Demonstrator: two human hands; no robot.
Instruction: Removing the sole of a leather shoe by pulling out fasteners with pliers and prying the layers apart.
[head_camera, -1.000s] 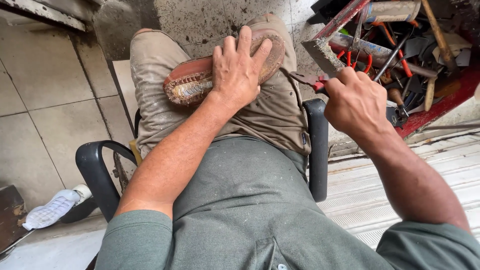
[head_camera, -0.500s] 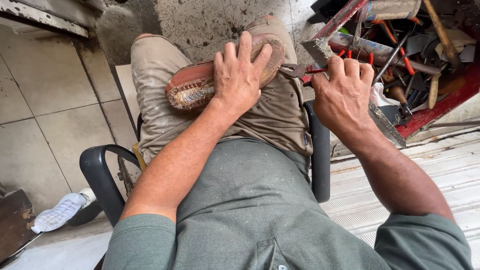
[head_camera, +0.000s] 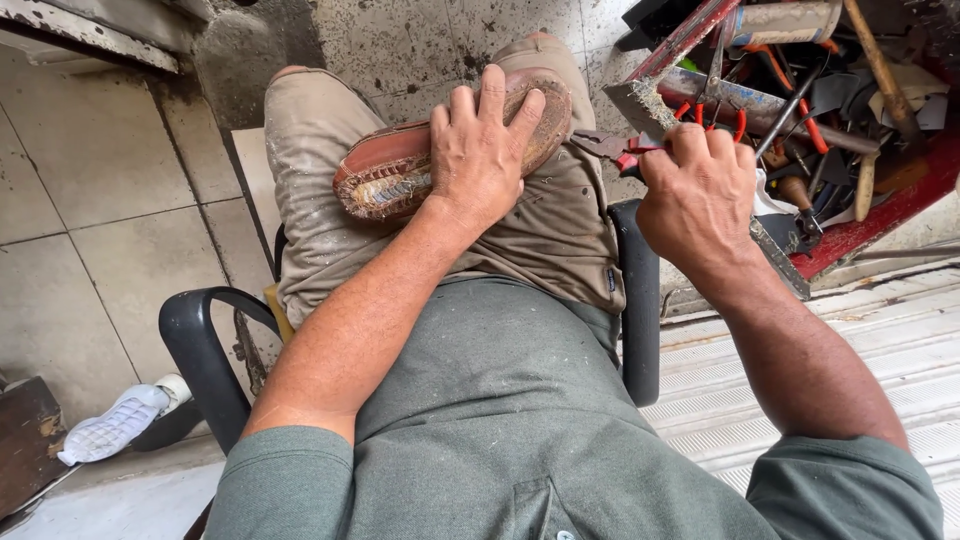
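A worn brown shoe (head_camera: 395, 172) lies sole up across my lap, its heel end torn open and showing pale layers. My left hand (head_camera: 482, 150) presses flat on the sole, fingers spread toward the toe. My right hand (head_camera: 697, 195) is closed around red-handled pliers (head_camera: 612, 147), whose dark jaws point left toward the shoe's toe and stop just short of it. I sit in a chair with black armrests (head_camera: 640, 300), wearing beige shorts and a green shirt.
A red metal tool tray (head_camera: 860, 225) at the upper right holds several tools, more red-handled pliers and a wooden handle. A white shoe (head_camera: 110, 425) lies on the tiled floor at the lower left. A ribbed metal step runs along the right.
My right hand has moved left from the tool tray, bringing the pliers toward the shoe's toe. My left hand has stayed pressed on the sole.
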